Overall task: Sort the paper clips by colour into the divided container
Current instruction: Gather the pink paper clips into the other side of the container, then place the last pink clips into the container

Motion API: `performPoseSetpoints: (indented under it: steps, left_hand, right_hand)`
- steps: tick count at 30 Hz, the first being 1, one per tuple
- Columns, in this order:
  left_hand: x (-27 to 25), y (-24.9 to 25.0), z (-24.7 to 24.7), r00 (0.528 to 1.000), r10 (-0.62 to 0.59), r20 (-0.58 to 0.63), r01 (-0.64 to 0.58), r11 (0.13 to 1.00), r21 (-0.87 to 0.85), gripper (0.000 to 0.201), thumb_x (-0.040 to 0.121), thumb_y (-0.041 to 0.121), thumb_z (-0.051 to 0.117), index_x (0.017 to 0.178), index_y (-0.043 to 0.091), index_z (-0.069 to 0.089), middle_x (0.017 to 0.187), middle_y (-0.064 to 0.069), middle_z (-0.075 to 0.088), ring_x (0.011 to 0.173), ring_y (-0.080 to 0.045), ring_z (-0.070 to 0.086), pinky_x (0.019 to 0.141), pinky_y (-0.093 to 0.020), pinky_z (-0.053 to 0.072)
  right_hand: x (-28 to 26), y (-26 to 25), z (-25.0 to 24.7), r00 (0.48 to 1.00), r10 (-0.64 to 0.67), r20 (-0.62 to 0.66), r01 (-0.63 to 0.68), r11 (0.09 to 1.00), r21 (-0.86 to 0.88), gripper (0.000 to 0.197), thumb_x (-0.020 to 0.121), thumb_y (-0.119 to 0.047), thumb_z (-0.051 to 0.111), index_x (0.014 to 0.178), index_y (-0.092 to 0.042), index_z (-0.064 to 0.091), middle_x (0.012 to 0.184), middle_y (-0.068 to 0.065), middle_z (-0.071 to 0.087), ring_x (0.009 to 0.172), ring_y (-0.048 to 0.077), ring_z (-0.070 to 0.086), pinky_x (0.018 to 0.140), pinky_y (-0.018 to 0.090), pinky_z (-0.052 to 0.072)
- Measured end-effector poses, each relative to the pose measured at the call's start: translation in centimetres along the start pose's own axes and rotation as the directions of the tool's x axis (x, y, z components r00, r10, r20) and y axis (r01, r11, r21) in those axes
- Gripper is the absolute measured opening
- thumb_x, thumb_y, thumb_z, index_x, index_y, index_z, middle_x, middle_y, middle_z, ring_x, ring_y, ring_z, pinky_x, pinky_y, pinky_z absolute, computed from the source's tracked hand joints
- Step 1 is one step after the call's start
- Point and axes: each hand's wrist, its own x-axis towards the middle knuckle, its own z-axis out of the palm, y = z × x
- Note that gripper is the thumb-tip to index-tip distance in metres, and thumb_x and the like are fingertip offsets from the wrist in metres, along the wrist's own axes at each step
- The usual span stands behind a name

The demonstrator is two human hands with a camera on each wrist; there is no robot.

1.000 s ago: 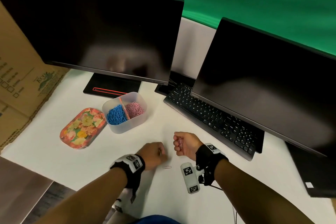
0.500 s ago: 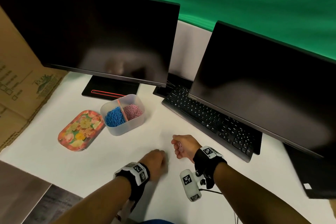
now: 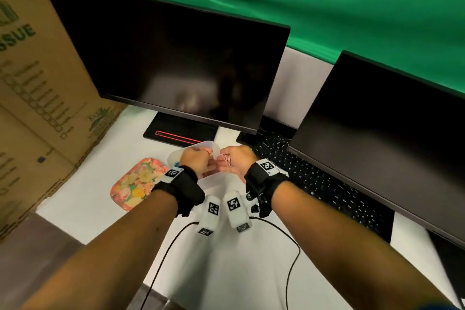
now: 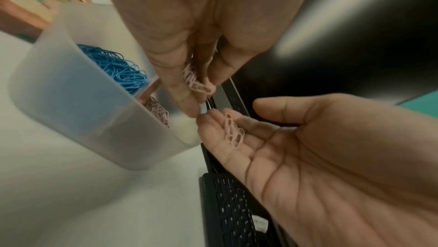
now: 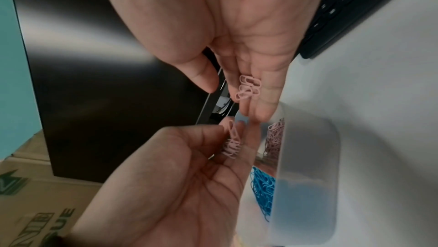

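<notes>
The frosted divided container (image 3: 208,143) stands in front of the left monitor, mostly hidden by my hands. Its compartments hold blue clips (image 4: 113,69) and pink clips (image 4: 158,112). My left hand (image 3: 197,161) hovers over its pink side, thumb and fingers pinching several pink paper clips (image 4: 196,80). My right hand (image 3: 234,162) is beside it, fingertips almost touching, palm up and fingers straight, with a few pink clips (image 5: 249,88) lying on the fingers. The right wrist view shows the left hand (image 5: 232,131) and its clips (image 5: 232,142) just beside the container's rim (image 5: 308,157).
A flowered tray (image 3: 136,182) lies left of the container. Two dark monitors (image 3: 176,63) stand behind, with a black keyboard (image 3: 314,178) under the right one. Cardboard boxes (image 3: 37,83) wall off the left. Two cables (image 3: 163,259) trail across the near table.
Both hands have moved forward from the near table to above the container. The right hand, closed round pink clips before, has opened flat. The loose clip on the table is gone.
</notes>
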Motion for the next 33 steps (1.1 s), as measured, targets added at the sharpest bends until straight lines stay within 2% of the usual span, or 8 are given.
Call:
performPoseSetpoints:
  steps: [6, 12, 17, 22, 25, 27, 30, 33]
  left_hand:
    - [1.2, 1.0, -1.6, 0.996, 0.031, -0.081, -0.019, 0.988, 0.151, 0.014, 0.087, 0.006, 0.049, 0.078, 0.008, 0.059, 0.091, -0.017, 0.060, 0.085, -0.030, 0.059, 0.093, -0.051, 0.052]
    - [0.1, 1.3, -2.2, 1.000, 0.011, 0.001, -0.011, 1.000, 0.021, 0.026, 0.091, -0.005, 0.040, 0.085, 0.011, 0.059, 0.092, -0.019, 0.057, 0.081, -0.026, 0.059, 0.070, -0.030, 0.050]
    - [0.0, 0.8, -5.6, 0.978, 0.195, -0.079, -0.183, 0.974, 0.134, 0.018, 0.087, -0.003, 0.055, 0.094, 0.011, 0.064, 0.105, -0.016, 0.066, 0.097, -0.031, 0.065, 0.080, -0.037, 0.057]
    - [1.6, -2.6, -13.8, 0.935, 0.292, -0.203, -0.014, 0.600, 0.800, 0.067, 0.073, 0.031, 0.075, 0.133, 0.025, 0.045, 0.133, -0.010, 0.046, 0.122, -0.032, 0.048, 0.102, -0.044, 0.043]
    - [1.9, -5.3, -16.5, 0.971, 0.124, -0.205, 0.158, 0.310, 0.938, 0.113, 0.052, 0.065, 0.076, 0.145, 0.033, 0.019, 0.147, -0.010, 0.031, 0.136, -0.035, 0.031, 0.109, -0.048, 0.035]
    - [1.9, -6.4, -17.1, 0.981, 0.093, -0.169, 0.143, 0.236, 0.961, 0.127, 0.046, 0.066, 0.078, 0.148, 0.035, 0.008, 0.146, -0.008, 0.028, 0.136, -0.034, 0.029, 0.107, -0.049, 0.035]
    - [2.2, -6.2, -17.3, 0.980, 0.123, -0.156, 0.123, 0.244, 0.962, 0.124, 0.047, 0.061, 0.081, 0.146, 0.036, 0.010, 0.139, -0.010, 0.034, 0.128, -0.036, 0.035, 0.101, -0.049, 0.042]
    - [2.6, -5.1, -17.5, 0.965, 0.158, -0.208, 0.121, 0.434, 0.893, 0.111, 0.054, 0.055, 0.081, 0.144, 0.033, 0.020, 0.134, -0.015, 0.038, 0.122, -0.039, 0.038, 0.100, -0.049, 0.042]
  right_hand:
    - [1.5, -1.0, 1.7, 0.998, -0.043, -0.034, 0.034, 0.970, -0.240, 0.019, 0.087, -0.015, 0.050, 0.068, -0.019, 0.051, 0.074, 0.002, 0.054, 0.085, 0.026, 0.055, 0.095, 0.046, 0.049]
    - [2.4, 0.0, 1.4, 0.996, -0.087, 0.003, 0.085, 0.952, -0.296, 0.015, 0.079, -0.020, 0.050, 0.066, -0.024, 0.054, 0.093, 0.010, 0.058, 0.090, 0.024, 0.055, 0.100, 0.050, 0.048]
    - [0.9, 0.7, 0.4, 0.991, -0.127, -0.052, 0.115, 0.975, -0.190, 0.020, 0.085, -0.013, 0.050, 0.083, -0.003, 0.067, 0.075, 0.009, 0.058, 0.071, 0.021, 0.055, 0.071, 0.035, 0.052]
    - [0.7, 2.5, -1.9, 0.985, -0.156, -0.079, 0.138, 0.970, -0.202, 0.019, 0.092, -0.008, 0.046, 0.092, -0.015, 0.063, 0.080, 0.004, 0.059, 0.073, 0.019, 0.055, 0.066, 0.029, 0.043]
    - [1.0, 3.5, -2.8, 0.983, -0.155, -0.099, 0.129, 0.964, -0.231, 0.017, 0.094, -0.011, 0.048, 0.101, -0.012, 0.063, 0.083, 0.005, 0.059, 0.072, 0.017, 0.055, 0.061, 0.027, 0.042]
    - [0.9, 3.9, -2.9, 0.981, -0.166, -0.096, 0.137, 0.958, -0.252, 0.017, 0.095, -0.013, 0.049, 0.104, -0.011, 0.063, 0.085, 0.006, 0.058, 0.074, 0.018, 0.054, 0.059, 0.027, 0.043]
    - [1.1, 4.0, -2.8, 0.979, -0.175, -0.102, 0.141, 0.951, -0.274, 0.015, 0.094, -0.015, 0.049, 0.100, -0.013, 0.063, 0.085, 0.005, 0.058, 0.078, 0.019, 0.055, 0.060, 0.028, 0.044]
    - [1.3, 3.8, -2.8, 0.974, -0.198, -0.106, 0.161, 0.945, -0.285, 0.013, 0.094, -0.016, 0.049, 0.095, -0.016, 0.063, 0.085, 0.004, 0.059, 0.080, 0.020, 0.056, 0.065, 0.030, 0.047]
